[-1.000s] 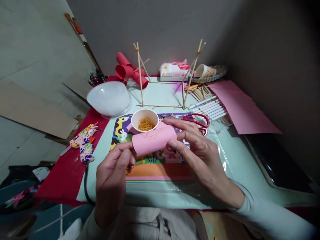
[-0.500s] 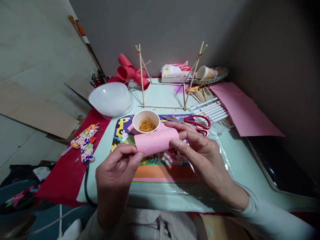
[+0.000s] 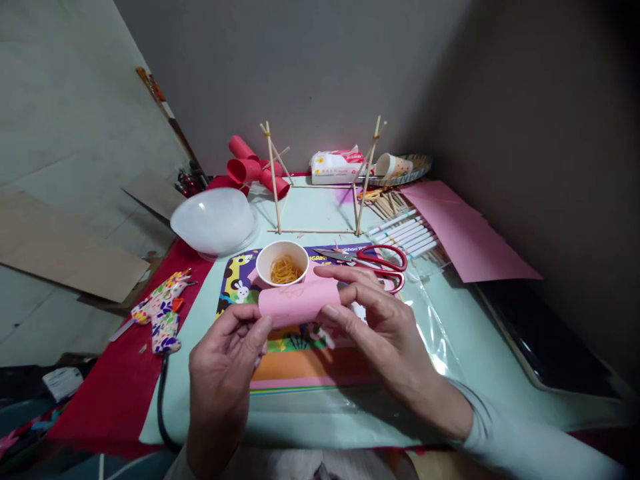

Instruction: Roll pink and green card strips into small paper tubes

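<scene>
A pink paper tube (image 3: 300, 303) lies level between my two hands, above a colourful printed pad. My left hand (image 3: 225, 367) pinches its left end between thumb and fingers. At the other end, my right hand (image 3: 385, 333) grips it with the thumb in front and the index finger stretched out above. Just behind the tube stands a white paper cup (image 3: 261, 267) with yellowish rubber bands (image 3: 286, 269) inside. Red-handled scissors (image 3: 383, 259) rest on the pad (image 3: 310, 363) beyond my right fingers.
Behind the cup stands a frame of wooden sticks (image 3: 273, 180). Red paper tubes (image 3: 243, 170) and a translucent bowl (image 3: 214, 220) are at the left, with a patterned glue gun (image 3: 165, 320) nearer. White markers (image 3: 407, 233) and pink paper (image 3: 470, 233) lie at the right, beside a black flat object (image 3: 540, 340).
The whole scene has shifted down and slightly left as the camera moved. Both hands still hold the pink tube, which is now a little more level.
</scene>
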### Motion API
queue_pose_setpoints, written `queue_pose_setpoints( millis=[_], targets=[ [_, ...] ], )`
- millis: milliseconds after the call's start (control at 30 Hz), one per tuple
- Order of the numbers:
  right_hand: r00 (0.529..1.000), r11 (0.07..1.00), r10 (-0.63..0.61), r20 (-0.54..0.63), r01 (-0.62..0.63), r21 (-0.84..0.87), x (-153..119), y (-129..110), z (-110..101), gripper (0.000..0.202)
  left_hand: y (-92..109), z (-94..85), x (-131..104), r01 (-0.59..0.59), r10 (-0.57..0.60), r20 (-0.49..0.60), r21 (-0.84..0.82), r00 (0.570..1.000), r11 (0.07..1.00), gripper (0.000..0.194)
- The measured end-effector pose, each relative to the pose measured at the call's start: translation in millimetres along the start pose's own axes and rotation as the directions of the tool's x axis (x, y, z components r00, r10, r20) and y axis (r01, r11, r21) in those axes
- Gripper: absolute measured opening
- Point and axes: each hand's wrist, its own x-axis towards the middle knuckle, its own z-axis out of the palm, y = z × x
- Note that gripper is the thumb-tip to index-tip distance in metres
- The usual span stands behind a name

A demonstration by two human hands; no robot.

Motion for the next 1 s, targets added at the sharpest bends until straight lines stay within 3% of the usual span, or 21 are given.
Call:
queue_pose_setpoints(
  millis=[100,200,367,567,733,833,900,1000],
  targets=[
    [0.999,0.999,0.033,-0.015,-0.032,0.042,-0.2,0.6,-0.1,0.019,2.8,5.0,1.5,-0.141,0.142,-0.037,0.009,0.989,0.990,0.029],
    [0.998,0.996,0.046,-0.033,-0.044,0.081,-0.4,0.8,-0.4,0.020,6.9,8.5,1.5,-0.316,0.317,-0.042,0.019,0.948,0.948,0.034],
    [0.998,0.995,0.046,-0.038,-0.042,0.085,-0.5,-0.5,-1.2,0.020,7.6,6.4,0.5,-0.393,0.393,-0.011,0.041,0.919,0.919,0.037],
    [1.000,1.000,-0.019,-0.012,0.020,0.022,-0.6,-1.1,-0.6,0.020,7.5,4.3,-0.2,-0.255,0.252,-0.048,-0.063,0.967,0.965,0.033],
    [0.986,0.987,-0.156,-0.061,0.153,-0.056,-0.2,-2.2,-0.5,0.017,12.5,2.6,-0.9,-0.036,0.034,-0.015,-0.134,0.999,0.990,0.043],
    [0.970,0.968,-0.238,-0.050,0.233,-0.094,1.0,-4.7,-2.3,0.016,13.5,-1.1,-1.4,0.120,-0.114,0.061,-0.089,0.992,0.989,0.050],
    [0.964,0.960,-0.264,-0.009,0.262,-0.100,1.8,-7.1,-4.4,0.011,13.6,-3.3,-1.1,0.200,-0.192,0.109,-0.071,0.975,0.977,0.044],
    [0.964,0.961,-0.262,0.050,0.266,-0.073,2.6,-10.5,-8.2,0.006,15.0,-3.7,-0.5,0.236,-0.223,0.109,-0.135,0.969,0.962,0.038]
  ],
)
